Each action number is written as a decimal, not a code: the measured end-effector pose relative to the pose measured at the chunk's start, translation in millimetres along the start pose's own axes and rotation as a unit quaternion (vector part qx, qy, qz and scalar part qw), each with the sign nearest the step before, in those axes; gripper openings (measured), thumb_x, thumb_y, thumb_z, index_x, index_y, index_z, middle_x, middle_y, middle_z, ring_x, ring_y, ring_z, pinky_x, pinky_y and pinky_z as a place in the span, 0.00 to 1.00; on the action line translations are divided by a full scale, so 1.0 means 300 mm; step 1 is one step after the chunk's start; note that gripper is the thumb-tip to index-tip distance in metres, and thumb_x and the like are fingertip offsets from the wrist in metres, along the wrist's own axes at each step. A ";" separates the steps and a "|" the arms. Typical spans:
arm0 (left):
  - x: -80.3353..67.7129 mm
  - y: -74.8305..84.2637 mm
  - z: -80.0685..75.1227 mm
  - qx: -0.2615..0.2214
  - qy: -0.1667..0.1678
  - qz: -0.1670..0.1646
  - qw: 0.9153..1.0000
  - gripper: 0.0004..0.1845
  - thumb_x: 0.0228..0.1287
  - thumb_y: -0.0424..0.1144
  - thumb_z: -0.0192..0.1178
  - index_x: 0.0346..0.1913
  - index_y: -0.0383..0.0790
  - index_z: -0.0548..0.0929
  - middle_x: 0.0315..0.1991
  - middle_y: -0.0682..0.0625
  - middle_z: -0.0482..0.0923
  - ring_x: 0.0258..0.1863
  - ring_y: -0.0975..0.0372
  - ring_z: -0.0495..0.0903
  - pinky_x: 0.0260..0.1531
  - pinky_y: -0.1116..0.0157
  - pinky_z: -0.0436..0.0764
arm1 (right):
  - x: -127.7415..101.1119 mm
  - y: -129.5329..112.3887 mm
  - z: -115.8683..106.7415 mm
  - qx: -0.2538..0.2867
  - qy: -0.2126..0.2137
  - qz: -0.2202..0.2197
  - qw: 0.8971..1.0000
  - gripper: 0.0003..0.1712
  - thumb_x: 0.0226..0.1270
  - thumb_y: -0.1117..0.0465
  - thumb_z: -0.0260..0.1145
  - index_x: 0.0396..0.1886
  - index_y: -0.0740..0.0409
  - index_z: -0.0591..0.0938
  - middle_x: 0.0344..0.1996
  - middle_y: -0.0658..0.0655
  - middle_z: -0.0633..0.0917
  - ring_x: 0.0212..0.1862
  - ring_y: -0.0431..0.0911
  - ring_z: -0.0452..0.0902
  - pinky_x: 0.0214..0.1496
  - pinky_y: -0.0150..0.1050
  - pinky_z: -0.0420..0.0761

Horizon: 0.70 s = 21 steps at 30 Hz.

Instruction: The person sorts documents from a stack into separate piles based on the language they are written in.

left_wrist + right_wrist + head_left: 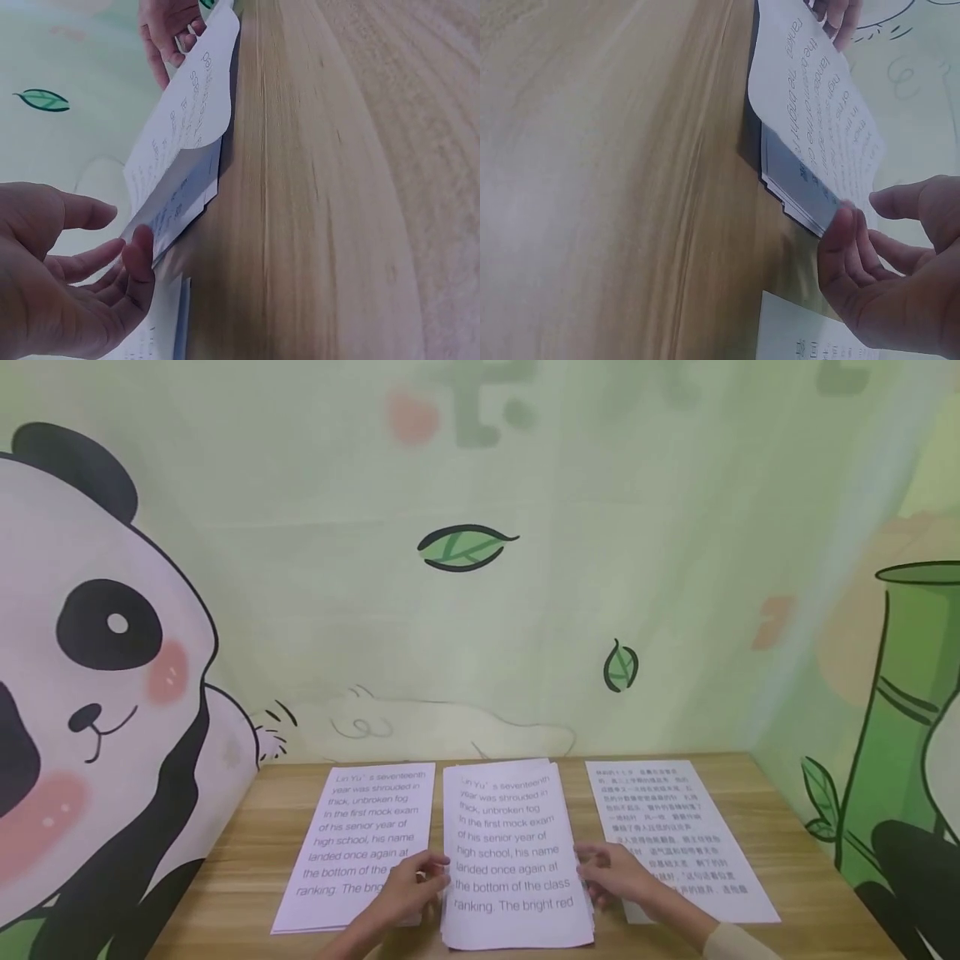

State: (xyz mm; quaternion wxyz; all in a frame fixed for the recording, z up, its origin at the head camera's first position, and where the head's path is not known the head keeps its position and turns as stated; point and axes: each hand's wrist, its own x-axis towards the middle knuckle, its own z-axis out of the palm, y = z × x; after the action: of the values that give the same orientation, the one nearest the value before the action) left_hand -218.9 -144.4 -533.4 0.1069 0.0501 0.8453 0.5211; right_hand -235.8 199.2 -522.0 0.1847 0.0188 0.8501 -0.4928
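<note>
Three lots of printed paper lie side by side on a wooden table [247, 852]. The middle stack [513, 852] carries English text. My left hand [433, 870] is at its left edge and my right hand [592, 870] at its right edge. In the left wrist view my left hand [124, 244] pinches the edge of the top sheet [184, 120], thumb below and fingers above. My right hand [859, 214] holds the opposite edge of the top sheet [817, 112] the same way. The sheet bows upward off the stack [795, 184].
A second stack with English text [360, 843] lies to the left. A sheet with Chinese text [675, 835] lies to the right. A wall painted with a panda [90, 677] and bamboo [907, 710] closes off the table at the back and sides.
</note>
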 end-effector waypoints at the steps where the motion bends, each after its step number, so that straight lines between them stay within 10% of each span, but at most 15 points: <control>1: 0.003 -0.002 0.001 -0.007 -0.001 -0.009 1.000 0.19 0.66 0.34 0.63 0.57 0.28 0.80 0.40 0.45 0.82 0.30 0.60 0.81 0.28 0.65 0.82 | 0.000 0.000 0.001 -0.002 0.006 0.002 1.000 0.29 0.68 0.63 0.66 0.68 0.66 0.75 0.37 0.55 0.86 0.33 0.45 0.83 0.36 0.40 0.86; 21: 0.021 -0.023 -0.030 -0.098 -0.046 -0.109 0.988 0.24 0.66 0.30 0.61 0.65 0.29 0.75 0.43 0.48 0.88 0.36 0.63 0.86 0.37 0.63 0.86 | -0.025 0.020 0.021 0.137 -0.093 -0.033 0.986 0.35 0.71 0.63 0.63 0.70 0.79 0.64 0.42 0.62 0.90 0.41 0.48 0.88 0.43 0.46 0.90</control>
State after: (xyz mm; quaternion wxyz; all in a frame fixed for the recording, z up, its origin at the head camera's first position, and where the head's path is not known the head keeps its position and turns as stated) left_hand -226.8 -154.1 -536.4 0.2057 -0.0293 0.7849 0.5837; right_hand -225.7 198.1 -527.3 0.2424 -0.0297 0.7540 -0.6098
